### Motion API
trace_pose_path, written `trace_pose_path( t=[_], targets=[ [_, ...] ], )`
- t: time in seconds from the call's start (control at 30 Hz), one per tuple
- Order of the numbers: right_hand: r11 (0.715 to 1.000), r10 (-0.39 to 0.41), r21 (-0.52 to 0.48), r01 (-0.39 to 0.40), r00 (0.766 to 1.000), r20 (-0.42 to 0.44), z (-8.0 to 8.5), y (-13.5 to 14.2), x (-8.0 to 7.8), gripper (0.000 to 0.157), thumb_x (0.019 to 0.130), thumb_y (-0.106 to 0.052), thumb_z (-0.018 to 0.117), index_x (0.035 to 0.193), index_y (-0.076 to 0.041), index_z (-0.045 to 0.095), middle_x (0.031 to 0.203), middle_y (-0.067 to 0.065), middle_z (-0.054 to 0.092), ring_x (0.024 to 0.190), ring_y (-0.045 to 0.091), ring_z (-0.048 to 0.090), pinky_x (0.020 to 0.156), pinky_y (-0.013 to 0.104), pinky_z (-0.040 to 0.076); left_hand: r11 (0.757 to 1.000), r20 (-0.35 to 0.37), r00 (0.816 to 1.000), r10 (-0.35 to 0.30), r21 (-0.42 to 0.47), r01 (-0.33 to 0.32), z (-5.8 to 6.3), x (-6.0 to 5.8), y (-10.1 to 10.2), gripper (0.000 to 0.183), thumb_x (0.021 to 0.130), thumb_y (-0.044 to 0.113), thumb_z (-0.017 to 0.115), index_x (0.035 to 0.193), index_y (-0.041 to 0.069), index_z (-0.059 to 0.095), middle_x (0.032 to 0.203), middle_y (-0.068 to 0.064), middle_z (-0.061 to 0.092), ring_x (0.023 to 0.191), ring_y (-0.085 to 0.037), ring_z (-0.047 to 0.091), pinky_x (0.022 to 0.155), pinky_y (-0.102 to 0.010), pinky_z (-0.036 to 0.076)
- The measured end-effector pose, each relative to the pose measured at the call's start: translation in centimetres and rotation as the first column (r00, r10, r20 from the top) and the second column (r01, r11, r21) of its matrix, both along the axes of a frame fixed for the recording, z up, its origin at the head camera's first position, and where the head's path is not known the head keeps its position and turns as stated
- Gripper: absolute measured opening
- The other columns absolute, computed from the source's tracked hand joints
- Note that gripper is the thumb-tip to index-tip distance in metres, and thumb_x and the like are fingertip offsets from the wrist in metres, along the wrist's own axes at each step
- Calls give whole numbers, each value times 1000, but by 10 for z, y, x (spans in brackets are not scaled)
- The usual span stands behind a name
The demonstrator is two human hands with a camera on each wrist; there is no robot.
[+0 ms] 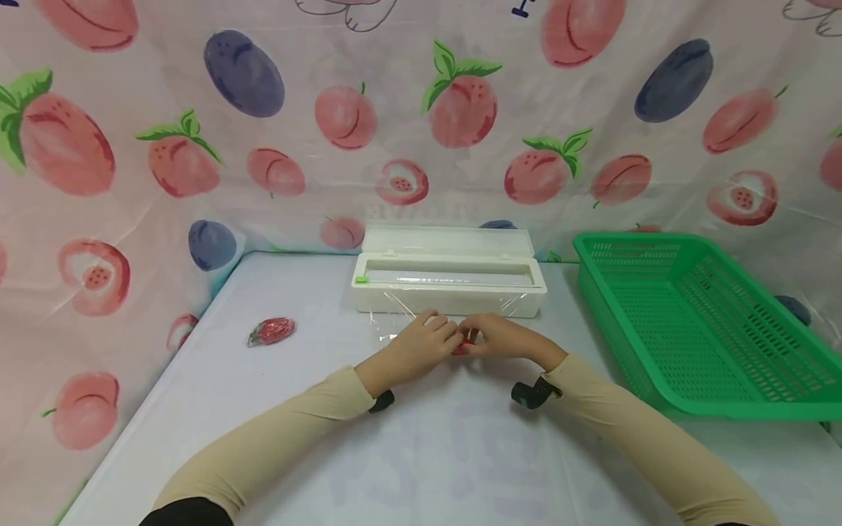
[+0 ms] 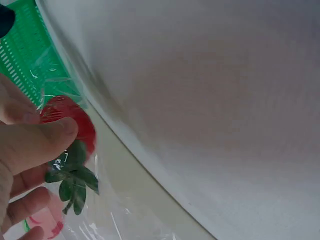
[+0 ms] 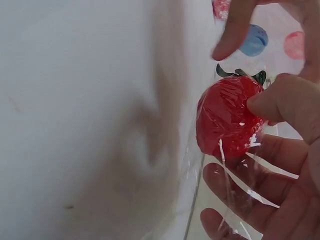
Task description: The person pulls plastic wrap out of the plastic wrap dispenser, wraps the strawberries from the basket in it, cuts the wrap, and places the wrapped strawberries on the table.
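Observation:
A red strawberry [image 3: 225, 117] with green leaves, partly wrapped in clear film, is in front of the film box. My right hand [image 3: 282, 160] grips it, thumb on its near side and fingers spread beneath. My left hand [image 1: 416, 345] is beside the leafy end, thumb reaching over the berry in the left wrist view. In the right wrist view that thumb [image 3: 235, 32] stands apart from the fruit, above the leaves. Clear film [image 1: 388, 325] stretches from the box towards both hands. In the head view the hands hide most of the strawberry [image 1: 463, 346].
A white film box [image 1: 454, 299] with its lid raised stands at the back. To its left lies another wrapped strawberry [image 1: 272, 331]. On the right is a green basket [image 1: 658, 365] beside the white table [image 1: 421, 453]. Fruit-patterned cloth [image 1: 395, 95] hangs behind.

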State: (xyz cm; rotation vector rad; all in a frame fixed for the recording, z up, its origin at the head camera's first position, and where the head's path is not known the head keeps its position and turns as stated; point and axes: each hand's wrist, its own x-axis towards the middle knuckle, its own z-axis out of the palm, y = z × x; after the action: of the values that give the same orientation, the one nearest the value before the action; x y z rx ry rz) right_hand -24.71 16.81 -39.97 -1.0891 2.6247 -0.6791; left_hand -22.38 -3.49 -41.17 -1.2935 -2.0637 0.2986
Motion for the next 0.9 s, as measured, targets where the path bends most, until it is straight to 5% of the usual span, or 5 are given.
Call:
trace_pose_path(
  t=[0.4, 0.7, 0.9],
  targets=[
    [998, 26, -53, -21, 994, 102, 9, 6, -5, 24, 90, -9, 55, 109, 0, 65, 99, 9, 68, 90, 15, 61, 76, 26, 52, 995, -21, 996, 84, 51, -83, -3, -4, 5, 22, 84, 25, 66, 102, 13, 64, 88, 2, 64, 86, -15, 60, 86, -31, 48],
    [994, -70, -86, 72, 997, 31, 13, 23, 0, 26, 90, -14, 61, 112, -1, 61, 93, 8, 68, 83, 13, 61, 72, 25, 52, 974, 203, 958, 204, 54, -219, 5, -3, 7, 34, 78, 34, 68, 101, 10, 63, 97, -2, 66, 93, -17, 63, 90, -34, 47],
    [969, -208, -154, 194, 975, -81, 12, 31, 0, 12, 85, -7, 65, 97, -3, 65, 82, 5, 64, 74, 13, 56, 67, 26, 50, 973, 234, 950, 205, 56, -223, 5, -4, 5, 36, 75, 36, 70, 101, 12, 62, 97, 0, 65, 94, -16, 61, 91, -34, 45]
  ],
)
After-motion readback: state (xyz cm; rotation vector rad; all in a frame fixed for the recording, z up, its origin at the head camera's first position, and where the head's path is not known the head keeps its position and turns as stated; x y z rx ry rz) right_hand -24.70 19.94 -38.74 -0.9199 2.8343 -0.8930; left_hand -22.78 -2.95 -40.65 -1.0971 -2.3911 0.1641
